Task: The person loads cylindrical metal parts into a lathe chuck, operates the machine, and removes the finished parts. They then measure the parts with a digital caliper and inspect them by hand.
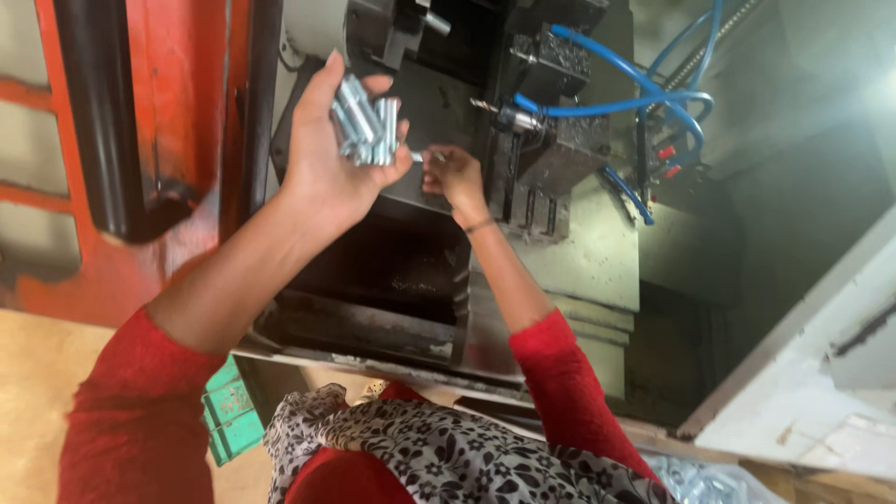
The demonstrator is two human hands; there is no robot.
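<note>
You stand at a grey lathe-type machine (597, 252) with an orange door (187, 140), both arms reaching in.

Your left hand (327, 159) grips a loose bundle of short silver metal rods (366, 121), held high before the chuck (327, 28). Your right hand (453, 175) pinches one small rod (422, 157) near the tool block (551, 140) and its blue hoses (635, 93). The fanned bundle could slip and drop into the dark tray (373, 280) below; your right fingers sit close to the pointed tool.
</note>
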